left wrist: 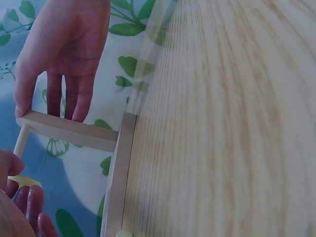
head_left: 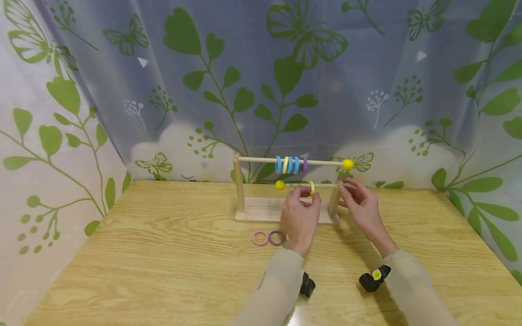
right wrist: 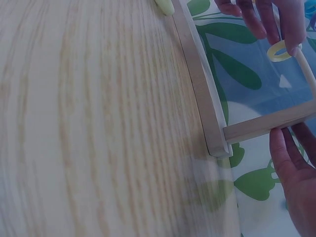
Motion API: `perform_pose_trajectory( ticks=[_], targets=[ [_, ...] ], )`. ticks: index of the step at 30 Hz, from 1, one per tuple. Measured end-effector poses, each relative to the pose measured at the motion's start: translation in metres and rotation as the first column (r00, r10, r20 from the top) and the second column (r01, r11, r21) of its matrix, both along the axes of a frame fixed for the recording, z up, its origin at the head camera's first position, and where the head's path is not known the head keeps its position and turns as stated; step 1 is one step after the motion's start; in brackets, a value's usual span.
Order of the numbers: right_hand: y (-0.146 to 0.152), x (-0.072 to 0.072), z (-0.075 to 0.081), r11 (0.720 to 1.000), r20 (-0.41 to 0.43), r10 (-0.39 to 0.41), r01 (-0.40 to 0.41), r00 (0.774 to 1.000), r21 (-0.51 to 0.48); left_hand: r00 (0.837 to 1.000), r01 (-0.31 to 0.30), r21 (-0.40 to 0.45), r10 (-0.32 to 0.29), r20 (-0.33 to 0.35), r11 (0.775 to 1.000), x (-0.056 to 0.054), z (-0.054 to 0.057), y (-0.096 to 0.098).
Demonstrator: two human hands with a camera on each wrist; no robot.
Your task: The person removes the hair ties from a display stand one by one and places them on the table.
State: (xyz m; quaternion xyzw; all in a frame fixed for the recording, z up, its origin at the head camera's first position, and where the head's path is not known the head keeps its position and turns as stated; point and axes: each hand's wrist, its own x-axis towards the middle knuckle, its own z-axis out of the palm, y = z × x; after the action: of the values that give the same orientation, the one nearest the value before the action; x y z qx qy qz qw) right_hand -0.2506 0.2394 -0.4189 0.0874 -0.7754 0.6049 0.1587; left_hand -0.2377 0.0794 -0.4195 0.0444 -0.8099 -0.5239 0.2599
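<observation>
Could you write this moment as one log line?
left hand: holds yellow ring on lower rod | right hand: holds right post | upper rod: five rings | table: pink ring, purple ring

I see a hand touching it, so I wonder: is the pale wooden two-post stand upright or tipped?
Upright: the pale wooden stand has its base flat on the wood-grain table, and both posts rise from it.

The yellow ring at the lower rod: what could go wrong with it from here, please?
If the left hand loosens, the yellow ring might slide toward the yellow ball ending the lower rod. If the right hand leaves the post, the stand might shift while the ring is handled.
</observation>
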Motion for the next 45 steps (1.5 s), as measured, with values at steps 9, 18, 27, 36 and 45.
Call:
perform_pose_trajectory(
  ticks=[9,18,27,36,45],
  targets=[
    [0.002,0.000,0.000,1.000,-0.007,0.005,-0.004,1.000,0.008,1.000,-0.006,0.013,0.006,-0.009,1.000,0.001,0.002,-0.004],
    [0.001,0.000,0.000,1.000,0.008,0.010,-0.010,1.000,-0.008,0.999,-0.033,0.031,0.033,-0.010,0.999,0.002,0.000,-0.008],
    [0.001,0.000,-0.002,1.000,-0.003,0.009,-0.009,1.000,-0.011,0.998,-0.031,0.053,0.033,-0.048,0.998,0.002,-0.001,-0.014],
    [0.001,0.000,-0.004,1.000,-0.003,0.011,-0.011,1.000,-0.009,0.997,-0.049,0.061,0.053,-0.061,0.997,0.003,0.001,-0.022],
    [0.002,-0.001,-0.004,1.000,-0.012,0.006,-0.006,1.000,0.002,0.993,-0.067,0.073,0.073,-0.090,0.995,0.002,0.003,-0.028]
  ],
)
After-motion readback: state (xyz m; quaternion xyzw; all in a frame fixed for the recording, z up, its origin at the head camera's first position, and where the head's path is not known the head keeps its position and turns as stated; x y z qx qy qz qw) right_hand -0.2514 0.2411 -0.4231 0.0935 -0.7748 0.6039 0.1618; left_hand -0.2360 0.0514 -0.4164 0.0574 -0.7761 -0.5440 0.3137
